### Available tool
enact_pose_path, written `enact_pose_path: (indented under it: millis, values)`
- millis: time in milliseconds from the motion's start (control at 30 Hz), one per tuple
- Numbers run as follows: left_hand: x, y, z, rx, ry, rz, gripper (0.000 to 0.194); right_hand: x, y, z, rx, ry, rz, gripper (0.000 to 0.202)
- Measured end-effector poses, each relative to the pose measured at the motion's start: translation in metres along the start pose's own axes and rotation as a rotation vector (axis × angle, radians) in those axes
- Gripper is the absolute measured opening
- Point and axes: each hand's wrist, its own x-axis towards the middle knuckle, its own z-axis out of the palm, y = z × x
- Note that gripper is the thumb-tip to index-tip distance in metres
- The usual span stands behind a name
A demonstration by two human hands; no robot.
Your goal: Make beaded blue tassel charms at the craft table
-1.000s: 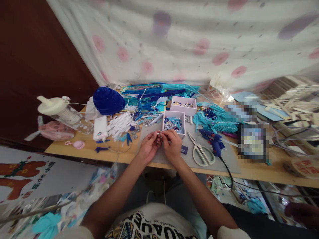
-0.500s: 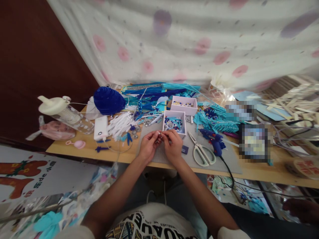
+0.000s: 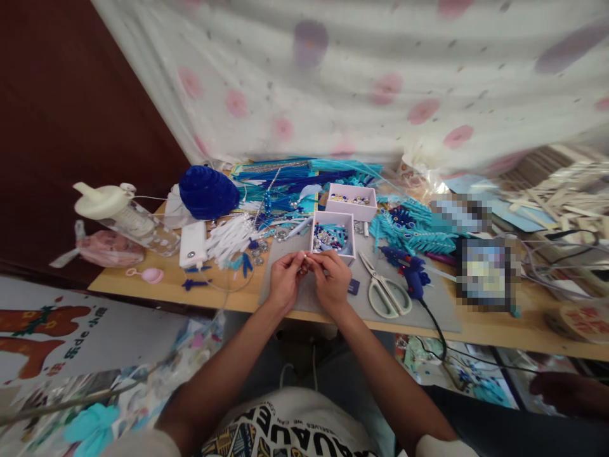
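My left hand and my right hand meet over the front of the grey mat, fingertips pinched together. Between them is something tiny and pale that I cannot make out. Just beyond my fingers stands a white box holding blue, silver and red beads. Behind it is a second white box with gold and blue gems. Right of my right hand lie a small dark blue card, scissors with pale handles, slightly spread, and a blue glue gun.
Left are a white power bank, a clear bottle, a blue pipe-cleaner bundle and white strips. Turquoise pipe-cleaner pieces lie right, near a dark-framed device. Another person's hand shows at lower right.
My two hands have shifted very slightly to the right, still pinched together. The other person's hand at lower right has moved a little left. Things on the table stay put.
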Motion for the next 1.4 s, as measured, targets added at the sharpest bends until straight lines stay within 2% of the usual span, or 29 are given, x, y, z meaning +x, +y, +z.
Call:
enact_pose_path:
  millis: [267, 433, 667, 800, 867, 1000, 1067, 1200, 1267, 1400]
  values:
    - [0.002, 0.002, 0.001, 0.496, 0.059, 0.424, 0.025, -0.001, -0.002, 0.004, 0.08, 0.052, 0.068, 0.014]
    - [0.009, 0.007, 0.0, 0.676, -0.013, 0.567, 0.027, 0.0, -0.002, 0.003, 0.158, 0.052, 0.121, 0.013]
    - [0.016, 0.011, -0.005, 0.988, -0.04, 0.812, 0.028, -0.001, 0.001, 0.002, 0.189, 0.0, 0.182, 0.011]
    - [0.022, 0.027, -0.006, 1.193, -0.112, 0.955, 0.033, 0.002, -0.003, -0.006, 0.165, -0.067, 0.13, 0.027]
    - [0.024, 0.038, -0.003, 1.199, -0.199, 0.951, 0.033, 0.006, -0.006, -0.008, 0.173, -0.112, 0.085, 0.03]
    - [0.021, 0.053, 0.003, 1.092, -0.315, 0.825, 0.033, 0.013, -0.007, -0.007, 0.217, -0.092, 0.083, 0.014]
    - [0.02, 0.055, 0.004, 1.063, -0.29, 0.788, 0.032, 0.016, -0.004, -0.008, 0.185, -0.067, 0.081, 0.013]
    - [0.026, 0.064, 0.009, 1.035, -0.167, 0.808, 0.031, 0.026, 0.004, -0.018, 0.032, -0.078, 0.031, 0.016]
    - [0.034, 0.074, 0.019, 1.001, -0.146, 0.817, 0.031, 0.038, 0.007, -0.023, -0.018, -0.096, 0.027, 0.016]
    - [0.053, 0.1, 0.054, 1.017, -0.269, 0.858, 0.034, 0.066, 0.009, -0.03, -0.079, -0.157, 0.069, 0.017]
